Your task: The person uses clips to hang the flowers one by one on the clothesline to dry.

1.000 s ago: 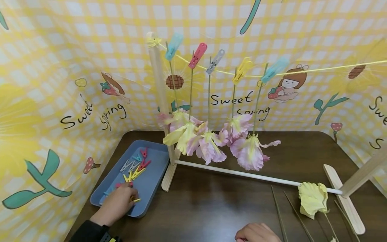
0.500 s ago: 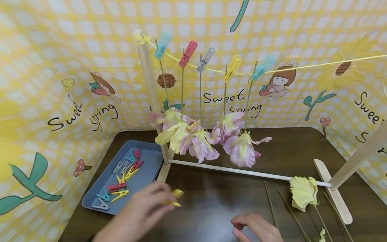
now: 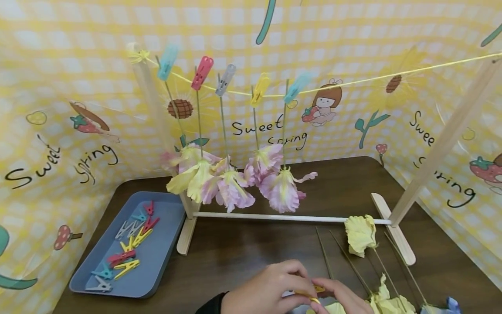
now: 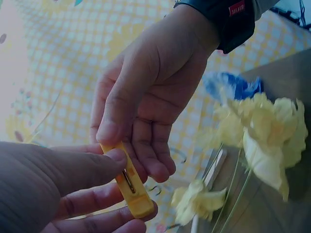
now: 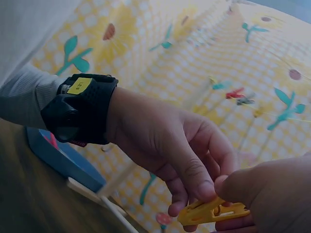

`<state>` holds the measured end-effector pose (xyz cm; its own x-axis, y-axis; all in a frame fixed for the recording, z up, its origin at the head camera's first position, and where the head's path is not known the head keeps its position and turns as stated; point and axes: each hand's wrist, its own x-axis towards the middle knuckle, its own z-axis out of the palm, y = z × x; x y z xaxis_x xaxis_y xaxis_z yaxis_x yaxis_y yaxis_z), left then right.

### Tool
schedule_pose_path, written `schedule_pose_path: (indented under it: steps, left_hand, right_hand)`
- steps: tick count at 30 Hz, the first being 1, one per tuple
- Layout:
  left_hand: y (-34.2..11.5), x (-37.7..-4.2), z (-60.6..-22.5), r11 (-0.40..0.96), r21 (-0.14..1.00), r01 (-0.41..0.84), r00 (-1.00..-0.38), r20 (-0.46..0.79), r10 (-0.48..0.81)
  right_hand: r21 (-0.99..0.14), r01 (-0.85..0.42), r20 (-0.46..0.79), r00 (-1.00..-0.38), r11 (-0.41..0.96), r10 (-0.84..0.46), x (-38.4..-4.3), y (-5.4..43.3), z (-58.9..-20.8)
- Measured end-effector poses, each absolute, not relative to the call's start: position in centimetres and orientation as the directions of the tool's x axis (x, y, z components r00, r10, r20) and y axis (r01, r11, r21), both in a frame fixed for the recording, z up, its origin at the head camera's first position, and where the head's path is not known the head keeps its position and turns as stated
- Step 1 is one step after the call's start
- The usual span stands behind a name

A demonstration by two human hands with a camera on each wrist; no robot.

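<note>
Both hands meet at the bottom of the head view around one yellow plastic clothespin (image 4: 135,191). My left hand (image 3: 270,285) pinches it between thumb and fingers. My right hand (image 3: 343,296) pinches it too, its thumb near one end in the left wrist view. Just beyond the hands, a yellow flower (image 3: 360,233) lies on its long stem. More yellow blooms (image 3: 388,298) and a blue one (image 3: 451,305) show at the bottom edge, partly cut off.
A wooden rack with a white crossbar (image 3: 274,216) carries a yellow string (image 3: 412,71). Several pink and yellow flowers (image 3: 231,185) hang from it head down by clothespins (image 3: 201,73). A blue tray (image 3: 166,244) with loose clothespins stands left, on the brown table (image 3: 235,244).
My left hand has taken a yellow clothespin out of the tray and carried it right to my right hand, which now grips it as well. The head view has turned right.
</note>
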<state>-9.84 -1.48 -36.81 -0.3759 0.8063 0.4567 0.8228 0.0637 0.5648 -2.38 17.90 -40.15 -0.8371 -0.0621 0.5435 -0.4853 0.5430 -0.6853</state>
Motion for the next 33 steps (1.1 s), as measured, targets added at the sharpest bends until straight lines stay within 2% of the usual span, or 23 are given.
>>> schedule_pose_path:
  steps: [1, 3, 7, 10, 12, 14, 16, 22, 26, 30, 33]
  left_hand:
    - [-1.1, -10.1, -36.9, 0.064, 0.575, 0.816, -0.380, 0.449, 0.809]
    - [-0.2, -10.7, -37.3, 0.080, 0.639, 0.765, -0.434, 0.420, 0.797]
    - [2.3, -12.9, -39.2, 0.249, 0.717, 0.651, -0.642, 0.346, 0.684]
    - [4.6, -14.2, -40.9, 0.438, 0.762, 0.478, -0.802, 0.174, 0.572]
    - [6.2, -14.6, -41.9, 0.516, 0.789, 0.333, -0.849, 0.013, 0.528]
    - [7.5, -14.9, -42.6, 0.576, 0.788, 0.216, -0.856, -0.131, 0.501]
    - [8.5, -14.9, -43.1, 0.625, 0.762, 0.171, -0.847, -0.211, 0.489]
    - [9.6, -14.6, -43.8, 0.704, 0.693, 0.153, -0.867, -0.248, 0.433]
    - [9.6, -14.3, -44.2, 0.687, 0.717, 0.120, -0.904, -0.208, 0.375]
    - [8.4, -13.2, -44.1, 0.591, 0.794, 0.145, -0.919, -0.113, 0.378]
    - [7.0, -11.6, -43.0, 0.539, 0.765, 0.352, -0.882, 0.077, 0.465]
  right_hand:
    - [-0.671, -0.483, 0.547, -0.834, 0.563, -0.064, -2.4, 18.3, -40.2]
    - [-0.631, -0.475, 0.567, -0.822, 0.613, -0.054, -2.4, 19.4, -40.0]
    - [-0.610, -0.354, 0.571, -0.817, 0.709, 0.084, -2.3, 21.7, -39.4]
    - [-0.673, -0.274, 0.551, -0.806, 0.687, 0.219, -2.1, 23.1, -39.3]
    - [-0.707, -0.283, 0.557, -0.788, 0.648, 0.262, -2.2, 23.8, -39.5]
    - [-0.724, -0.306, 0.570, -0.770, 0.619, 0.286, -2.2, 24.4, -40.1]
    - [-0.735, -0.323, 0.577, -0.760, 0.596, 0.300, -2.3, 24.8, -40.6]
    - [-0.753, -0.301, 0.562, -0.758, 0.585, 0.332, -2.0, 25.3, -41.7]
    - [-0.775, -0.243, 0.526, -0.760, 0.583, 0.382, -1.9, 25.4, -41.7]
    - [-0.785, -0.295, 0.550, -0.736, 0.545, 0.394, -1.9, 26.1, -42.0]
    - [-0.859, -0.234, 0.460, -0.744, 0.455, 0.486, -1.5, 26.8, -41.2]
